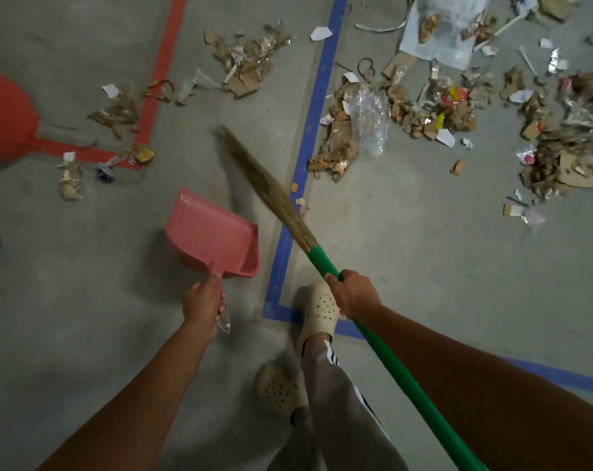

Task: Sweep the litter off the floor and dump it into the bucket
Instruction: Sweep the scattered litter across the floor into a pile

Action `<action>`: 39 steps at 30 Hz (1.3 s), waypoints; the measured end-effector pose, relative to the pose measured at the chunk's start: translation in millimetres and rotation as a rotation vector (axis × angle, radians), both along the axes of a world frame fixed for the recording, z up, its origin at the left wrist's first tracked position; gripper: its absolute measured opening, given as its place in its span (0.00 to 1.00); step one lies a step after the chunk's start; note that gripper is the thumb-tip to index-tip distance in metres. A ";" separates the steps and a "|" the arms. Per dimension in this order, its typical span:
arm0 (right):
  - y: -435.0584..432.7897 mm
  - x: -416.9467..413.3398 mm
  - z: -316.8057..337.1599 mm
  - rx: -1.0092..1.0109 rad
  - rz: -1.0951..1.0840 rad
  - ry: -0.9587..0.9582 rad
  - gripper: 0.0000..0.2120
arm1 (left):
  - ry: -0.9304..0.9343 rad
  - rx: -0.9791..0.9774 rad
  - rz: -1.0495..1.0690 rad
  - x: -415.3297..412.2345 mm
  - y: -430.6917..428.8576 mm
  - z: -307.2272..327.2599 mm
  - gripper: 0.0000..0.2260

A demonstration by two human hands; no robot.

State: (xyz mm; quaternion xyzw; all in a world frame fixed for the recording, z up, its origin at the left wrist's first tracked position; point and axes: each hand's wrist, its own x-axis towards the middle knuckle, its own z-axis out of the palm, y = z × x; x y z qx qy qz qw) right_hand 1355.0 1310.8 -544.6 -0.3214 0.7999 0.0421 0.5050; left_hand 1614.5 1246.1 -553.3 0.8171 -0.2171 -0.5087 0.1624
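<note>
Bare forearms, grey striped trousers [342, 396], cream perforated clogs [319, 311].

Head camera, seemingly standing height, faces floor [424, 266].

Quantity one each: broom [278, 205], pink dustpan [210, 232], red bucket [3, 113] (partly in view). Quantity two: hands, namely left hand [201, 302] and right hand [354, 294]; perforated clogs [319, 309]. Floor tape colours, two: red tape [167, 45], blue tape [317, 96]. The litter [424, 113] includes one crumpled clear bag [370, 120] and one large pale sheet [444, 32]; its cardboard and paper scraps are too numerous to count.
</note>
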 end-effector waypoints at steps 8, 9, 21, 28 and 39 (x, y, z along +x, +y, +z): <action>91.9 -60.0 -21.4 0.211 0.159 0.117 0.24 | -0.027 0.054 0.006 -26.7 65.2 -13.2 0.22; 92.7 -72.9 -27.2 0.211 0.160 0.122 0.24 | -0.031 0.053 0.008 -34.6 68.3 -17.2 0.22; -7.2 -263.1 -34.8 0.008 -0.275 0.099 0.23 | -0.030 -0.004 -0.081 -202.3 20.1 -31.2 0.23; -16.2 -303.2 -2.7 -0.154 -0.206 0.165 0.23 | 0.074 -0.084 -0.059 -280.2 -31.4 -6.1 0.21; -33.0 -238.4 24.7 -0.283 -0.239 0.089 0.20 | 0.049 -0.143 0.032 -220.0 -34.1 17.3 0.22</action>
